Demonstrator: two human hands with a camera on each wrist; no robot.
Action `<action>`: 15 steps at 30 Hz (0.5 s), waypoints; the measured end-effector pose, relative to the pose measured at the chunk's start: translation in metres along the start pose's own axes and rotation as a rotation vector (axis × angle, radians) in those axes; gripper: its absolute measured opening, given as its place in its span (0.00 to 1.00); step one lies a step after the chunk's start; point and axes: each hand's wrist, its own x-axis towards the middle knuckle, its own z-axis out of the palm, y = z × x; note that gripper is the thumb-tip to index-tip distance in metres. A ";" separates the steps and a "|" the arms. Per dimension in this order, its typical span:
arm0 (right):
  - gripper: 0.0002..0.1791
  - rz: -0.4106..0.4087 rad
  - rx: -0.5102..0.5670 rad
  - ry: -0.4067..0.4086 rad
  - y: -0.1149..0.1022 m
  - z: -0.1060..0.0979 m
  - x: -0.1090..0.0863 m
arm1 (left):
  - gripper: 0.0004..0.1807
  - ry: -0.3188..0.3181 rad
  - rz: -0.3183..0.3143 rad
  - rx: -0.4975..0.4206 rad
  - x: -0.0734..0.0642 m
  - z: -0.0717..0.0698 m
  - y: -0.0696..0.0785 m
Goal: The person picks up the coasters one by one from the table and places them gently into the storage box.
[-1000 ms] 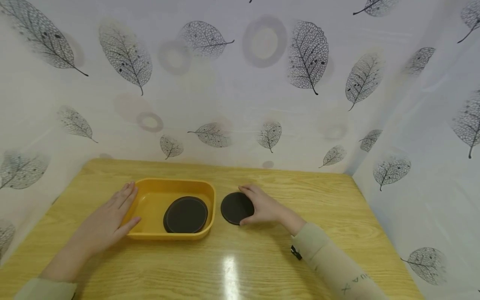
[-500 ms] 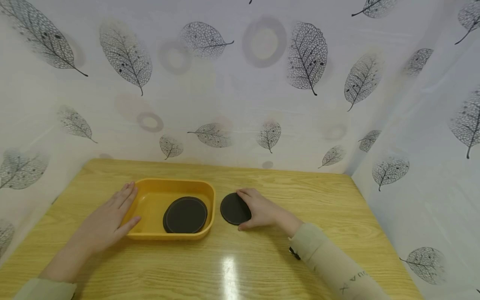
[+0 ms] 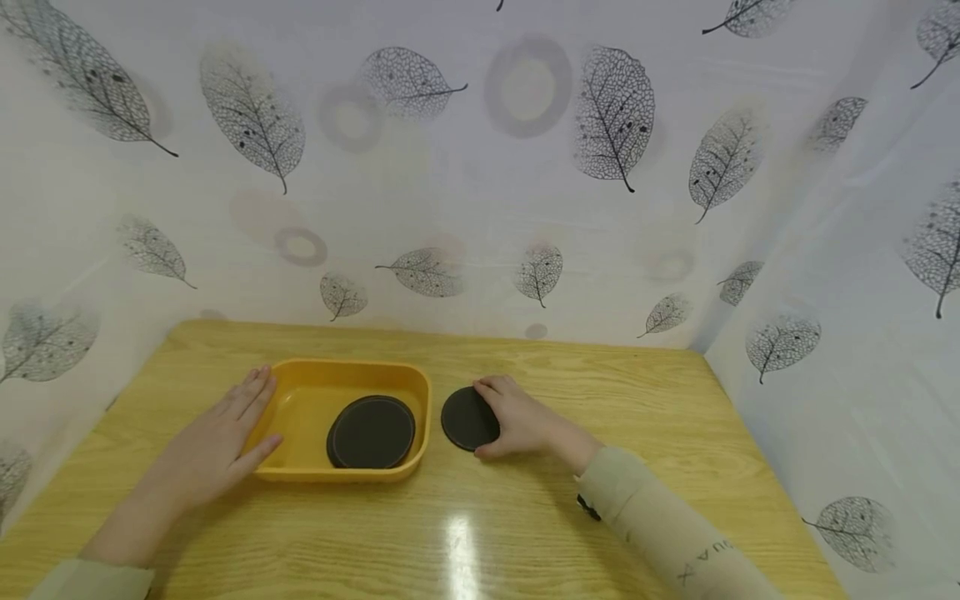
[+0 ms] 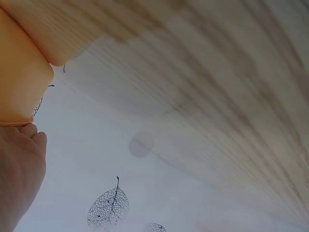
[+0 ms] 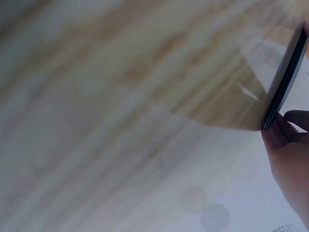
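Note:
A yellow plastic tub sits on the left half of the table, with a flat black round coaster lying inside at its right end. My left hand rests against the tub's left side, fingers straight along the rim and thumb over the near left corner. Just right of the tub, my right hand grips another black round coaster by its edges, thumb at the near side and fingers at the far side. In the right wrist view this coaster appears edge-on, with layered lines along its edge.
The wood-grain table runs back to a white leaf-print sheet, which also hangs along the right side. A small black object shows beside the right sleeve.
My right hand has shifted slightly left and covers a little more of the coaster. The left hand, the tub and the coaster inside have stayed put.

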 end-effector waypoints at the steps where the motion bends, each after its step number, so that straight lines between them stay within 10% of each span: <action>1: 0.62 0.003 0.000 0.000 0.000 0.000 0.000 | 0.44 -0.002 -0.001 -0.002 0.000 0.000 0.000; 15: 0.66 -0.023 0.009 0.049 -0.002 -0.005 0.002 | 0.45 -0.001 -0.006 -0.014 -0.001 0.001 0.000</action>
